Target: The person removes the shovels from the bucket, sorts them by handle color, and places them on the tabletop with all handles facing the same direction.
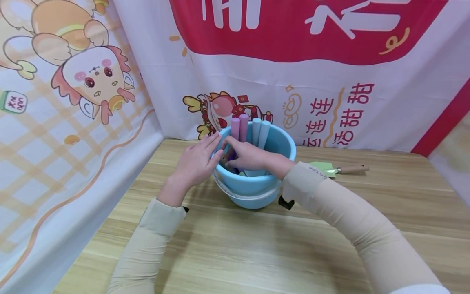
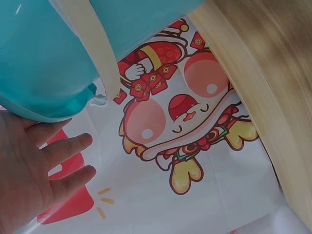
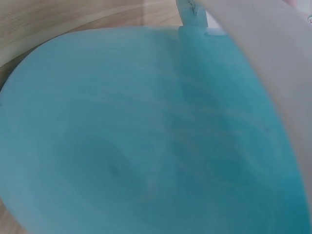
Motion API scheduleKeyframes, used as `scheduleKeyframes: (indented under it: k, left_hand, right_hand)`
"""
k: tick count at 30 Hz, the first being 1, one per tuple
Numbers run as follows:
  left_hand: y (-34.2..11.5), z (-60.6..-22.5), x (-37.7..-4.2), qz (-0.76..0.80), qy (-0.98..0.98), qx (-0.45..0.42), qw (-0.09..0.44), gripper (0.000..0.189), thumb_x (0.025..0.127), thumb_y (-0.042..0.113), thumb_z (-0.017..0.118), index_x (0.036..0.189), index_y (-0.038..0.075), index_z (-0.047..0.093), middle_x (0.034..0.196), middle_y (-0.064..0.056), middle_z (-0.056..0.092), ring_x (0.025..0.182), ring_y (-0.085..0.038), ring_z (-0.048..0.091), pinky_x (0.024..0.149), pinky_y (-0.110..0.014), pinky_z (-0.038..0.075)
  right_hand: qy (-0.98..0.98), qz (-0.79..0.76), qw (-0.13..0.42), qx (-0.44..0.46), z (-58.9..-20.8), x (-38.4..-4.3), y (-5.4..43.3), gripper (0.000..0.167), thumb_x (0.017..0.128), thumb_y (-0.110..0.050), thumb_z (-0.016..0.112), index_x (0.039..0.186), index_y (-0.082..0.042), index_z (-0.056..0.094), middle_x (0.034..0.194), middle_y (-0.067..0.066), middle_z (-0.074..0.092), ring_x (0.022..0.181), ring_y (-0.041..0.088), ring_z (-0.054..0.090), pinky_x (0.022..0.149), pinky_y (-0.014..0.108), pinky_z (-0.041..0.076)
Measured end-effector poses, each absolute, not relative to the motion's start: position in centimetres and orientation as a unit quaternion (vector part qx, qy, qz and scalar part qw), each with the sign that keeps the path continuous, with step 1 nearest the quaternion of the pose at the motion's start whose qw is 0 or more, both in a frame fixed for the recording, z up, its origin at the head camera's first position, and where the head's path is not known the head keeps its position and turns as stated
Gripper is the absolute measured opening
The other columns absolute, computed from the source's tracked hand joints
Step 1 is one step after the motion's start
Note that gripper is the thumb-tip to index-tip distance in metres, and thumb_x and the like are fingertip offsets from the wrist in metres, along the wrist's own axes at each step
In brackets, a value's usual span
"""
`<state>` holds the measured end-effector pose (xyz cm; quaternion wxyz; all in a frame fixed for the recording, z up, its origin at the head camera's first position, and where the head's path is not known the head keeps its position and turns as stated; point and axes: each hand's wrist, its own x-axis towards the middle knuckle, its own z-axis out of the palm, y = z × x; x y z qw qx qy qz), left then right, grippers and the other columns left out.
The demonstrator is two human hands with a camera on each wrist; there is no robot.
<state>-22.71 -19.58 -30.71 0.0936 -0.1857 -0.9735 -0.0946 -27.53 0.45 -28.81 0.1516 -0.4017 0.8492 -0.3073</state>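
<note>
A light blue bucket [image 1: 253, 188] with a white carrying handle [image 2: 93, 41] stands on the table. My left hand [image 1: 196, 161] rests at its left rim, fingers extended; in the left wrist view, this hand [image 2: 36, 173] touches the rim from outside. My right hand [image 1: 251, 156] reaches over the near right rim into the bucket. Its fingers and thumb curl about a brown, wooden-looking handle [image 1: 225, 158], mostly hidden. Two purple handles [image 1: 243, 127] and two pale blue handles [image 1: 262, 134] stick up behind it. The right wrist view shows only the bucket's outer wall [image 3: 122, 122] and its carrying handle.
On the wood-grain table [image 1: 257, 245], a small green trowel [image 1: 327, 167] with a wooden handle lies right of the bucket. A printed cloth [image 1: 238, 73] hangs close behind the bucket, and another patterned cloth [image 1: 73, 163] borders the left side.
</note>
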Motion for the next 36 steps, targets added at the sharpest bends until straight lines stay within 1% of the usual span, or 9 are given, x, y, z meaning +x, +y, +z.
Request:
scheduleKeyframes:
  k: [6, 10, 16, 22, 27, 29, 32, 34, 36]
  left_hand:
    - [-19.5, -30.7, -22.8, -0.098, -0.974, -0.185, 0.087, 0.064, 0.111, 0.048, 0.029, 0.163, 0.011, 0.028, 0.169, -0.007, 0.023, 0.154, -0.034, 0.021, 0.119, -0.061, 0.026]
    - [-19.6, -30.6, -22.7, -0.099, -0.974, -0.185, 0.084, 0.064, 0.111, 0.048, 0.029, 0.163, 0.011, 0.027, 0.169, -0.007, 0.023, 0.154, -0.035, 0.021, 0.118, -0.062, 0.026]
    - [-19.6, -30.4, -22.5, -0.097, -0.975, -0.183, 0.082, 0.066, 0.110, 0.050, 0.030, 0.163, 0.011, 0.026, 0.169, -0.007, 0.022, 0.154, -0.035, 0.020, 0.119, -0.061, 0.025]
    - [-19.6, -30.6, -22.6, -0.099, -0.975, -0.180, 0.083, 0.066, 0.110, 0.050, 0.031, 0.163, 0.012, 0.027, 0.169, -0.006, 0.022, 0.154, -0.035, 0.021, 0.119, -0.061, 0.026]
    - [-19.6, -30.7, -22.6, -0.100, -0.975, -0.179, 0.086, 0.065, 0.109, 0.048, 0.035, 0.163, 0.012, 0.028, 0.169, -0.007, 0.023, 0.154, -0.035, 0.021, 0.119, -0.061, 0.025]
    - [-19.6, -30.7, -22.6, -0.100, -0.975, -0.180, 0.087, 0.065, 0.109, 0.047, 0.037, 0.163, 0.012, 0.028, 0.169, -0.007, 0.023, 0.154, -0.035, 0.021, 0.119, -0.061, 0.025]
    - [-19.6, -30.7, -22.6, -0.100, -0.975, -0.181, 0.087, 0.065, 0.109, 0.047, 0.036, 0.163, 0.012, 0.028, 0.169, -0.007, 0.023, 0.154, -0.035, 0.021, 0.119, -0.061, 0.025]
    - [-19.6, -30.7, -22.6, -0.098, -0.975, -0.181, 0.086, 0.065, 0.110, 0.048, 0.034, 0.163, 0.012, 0.027, 0.169, -0.006, 0.022, 0.154, -0.035, 0.020, 0.119, -0.061, 0.025]
    - [-19.6, -30.7, -22.5, -0.098, -0.975, -0.181, 0.085, 0.066, 0.110, 0.049, 0.033, 0.164, 0.013, 0.027, 0.169, -0.006, 0.021, 0.154, -0.035, 0.020, 0.119, -0.061, 0.025]
  right_hand:
    - [0.855, -0.283, 0.139, -0.412, -28.8, -27.4, 0.5, 0.044, 0.105, -0.020, 0.061, 0.146, -0.013, 0.047, 0.116, 0.007, 0.067, 0.103, 0.021, 0.064, 0.098, 0.037, 0.052]
    - [0.857, -0.282, 0.118, -0.415, -28.7, -27.4, 0.4, 0.035, 0.105, -0.022, 0.061, 0.137, -0.011, 0.054, 0.114, 0.006, 0.069, 0.102, 0.021, 0.066, 0.097, 0.036, 0.053]
    - [0.857, -0.298, 0.093, -0.411, -28.5, -27.5, 0.5, 0.022, 0.102, -0.021, 0.067, 0.119, -0.009, 0.060, 0.118, 0.006, 0.069, 0.108, 0.020, 0.065, 0.103, 0.038, 0.051]
    - [0.856, -0.319, 0.107, -0.392, -28.2, -27.5, 1.2, 0.025, 0.099, -0.019, 0.072, 0.117, -0.008, 0.059, 0.116, 0.007, 0.070, 0.108, 0.021, 0.065, 0.102, 0.039, 0.052]
    - [0.858, -0.326, 0.108, -0.382, -28.2, -27.7, 1.9, 0.028, 0.097, -0.021, 0.074, 0.115, -0.008, 0.057, 0.111, 0.008, 0.069, 0.100, 0.023, 0.066, 0.095, 0.038, 0.056]
    - [0.859, -0.331, 0.108, -0.375, -28.1, -27.7, 2.2, 0.031, 0.097, -0.021, 0.074, 0.118, -0.007, 0.056, 0.110, 0.009, 0.068, 0.098, 0.024, 0.066, 0.090, 0.037, 0.057]
    - [0.861, -0.330, 0.107, -0.373, -28.1, -27.9, 2.7, 0.039, 0.098, -0.022, 0.072, 0.130, -0.008, 0.056, 0.113, 0.009, 0.068, 0.102, 0.024, 0.066, 0.089, 0.039, 0.058]
    - [0.863, -0.322, 0.109, -0.374, -28.1, -27.9, 3.0, 0.042, 0.099, -0.022, 0.071, 0.137, -0.009, 0.058, 0.116, 0.009, 0.068, 0.104, 0.024, 0.065, 0.091, 0.040, 0.057]
    - [0.866, -0.311, 0.111, -0.376, -28.1, -28.0, 3.4, 0.041, 0.100, -0.022, 0.069, 0.139, -0.011, 0.061, 0.119, 0.008, 0.068, 0.106, 0.024, 0.065, 0.094, 0.042, 0.055]
